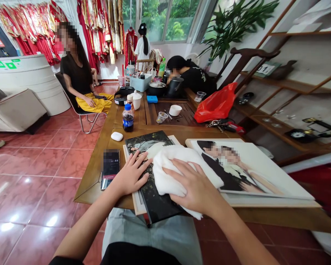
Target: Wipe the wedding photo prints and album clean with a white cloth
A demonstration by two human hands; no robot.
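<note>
A dark picture panel (161, 206) with gold specks lies on the wooden table in front of me, on top of a pale-edged board. My left hand (134, 173) rests flat on its left side, fingers spread, holding nothing. A white cloth (165, 173) is bunched over the panel's right part and hides much of its picture. Over that cloth my right hand (191, 184) is curved, gripping and pressing it against the panel. To the right lies a large photo print (276, 165) of two people, and the cloth's edge overlaps it.
A phone (110, 167), a white earbud case (117, 136) and a cola bottle (128, 118) stand near my left hand. Farther back are a white bowl (175, 110), a red plastic bag (216, 105) and keys (217, 124). Several people are around the room.
</note>
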